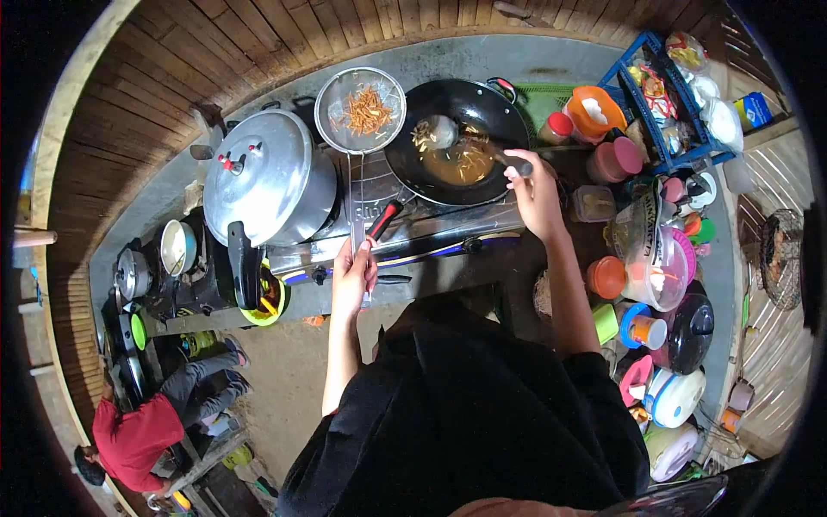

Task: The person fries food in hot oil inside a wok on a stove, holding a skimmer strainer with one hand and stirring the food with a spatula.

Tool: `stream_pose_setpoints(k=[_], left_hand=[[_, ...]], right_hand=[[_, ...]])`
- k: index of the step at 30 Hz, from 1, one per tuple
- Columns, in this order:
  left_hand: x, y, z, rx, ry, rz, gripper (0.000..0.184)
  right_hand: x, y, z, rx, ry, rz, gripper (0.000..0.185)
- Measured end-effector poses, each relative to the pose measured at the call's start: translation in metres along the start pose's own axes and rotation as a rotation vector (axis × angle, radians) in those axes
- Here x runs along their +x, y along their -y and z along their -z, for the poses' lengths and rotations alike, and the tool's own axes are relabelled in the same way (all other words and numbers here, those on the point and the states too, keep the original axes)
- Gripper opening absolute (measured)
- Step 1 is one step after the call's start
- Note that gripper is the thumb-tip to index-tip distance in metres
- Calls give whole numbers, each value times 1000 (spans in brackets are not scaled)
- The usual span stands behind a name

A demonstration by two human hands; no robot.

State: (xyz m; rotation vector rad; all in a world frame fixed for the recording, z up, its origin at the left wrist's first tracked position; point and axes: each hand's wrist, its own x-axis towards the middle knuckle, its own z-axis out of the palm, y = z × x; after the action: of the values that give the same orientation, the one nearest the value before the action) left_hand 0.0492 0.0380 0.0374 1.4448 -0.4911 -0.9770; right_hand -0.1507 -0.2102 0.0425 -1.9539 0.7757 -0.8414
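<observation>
My left hand (354, 274) is closed around the long handle of a mesh strainer (333, 136). Brown fried strips (367, 112) lie in the strainer, which is held over the stove beside the wok's left rim. In my right hand (540, 196) is the dark handle of a ladle (444, 132), its metal head down in the black wok (482, 102). Paler strips (472, 160) float in the oil around the ladle. The wok's red-and-black handle (385, 221) points toward my left hand without being gripped.
A large pressure cooker (293, 185) stands left of the wok, its black handle jutting forward. On the right are an orange bowl (610, 108), a blue rack (642, 103) and several plastic containers. A person in a red shirt (138, 439) sits at the lower left.
</observation>
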Motion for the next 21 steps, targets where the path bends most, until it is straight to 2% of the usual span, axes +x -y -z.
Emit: stream_pose_setpoints(k=[1, 3, 4, 6, 8, 10, 12, 14, 16, 18, 21], left_hand=[[-1, 0, -1, 0, -9, 2, 17], [-2, 2, -4, 4, -14, -3, 17], [-3, 2, -6, 5, -19, 0, 17], [-6, 1, -11, -1, -52, -1, 17], [-9, 2, -13, 0, -61, 0, 17], [-10, 1, -16, -4, -68, -8, 17], [-12, -1, -19, -6, -66, -1, 17], [-14, 0, -20, -8, -66, -4, 17], [-15, 1, -21, -6, -66, -8, 17], [-16, 2, -21, -7, -67, -17, 18], [-18, 0, -22, 31, -70, -19, 18]], right_hand=[[4, 8, 7, 5, 4, -1, 23], [10, 19, 21, -221, -65, 259, 26], [12, 25, 31, -231, -91, 279, 26], [14, 27, 47, -248, -102, 213, 25], [15, 6, 55, -252, -141, 247, 25], [14, -4, 61, -226, -131, 106, 24], [9, -17, 56, -202, -158, 130, 23], [6, -32, 46, -78, -190, -44, 23], [5, -56, 35, -105, -189, -5, 23], [7, -63, 23, 240, -205, -47, 23], [4, -51, 20, 258, -133, -29, 23]])
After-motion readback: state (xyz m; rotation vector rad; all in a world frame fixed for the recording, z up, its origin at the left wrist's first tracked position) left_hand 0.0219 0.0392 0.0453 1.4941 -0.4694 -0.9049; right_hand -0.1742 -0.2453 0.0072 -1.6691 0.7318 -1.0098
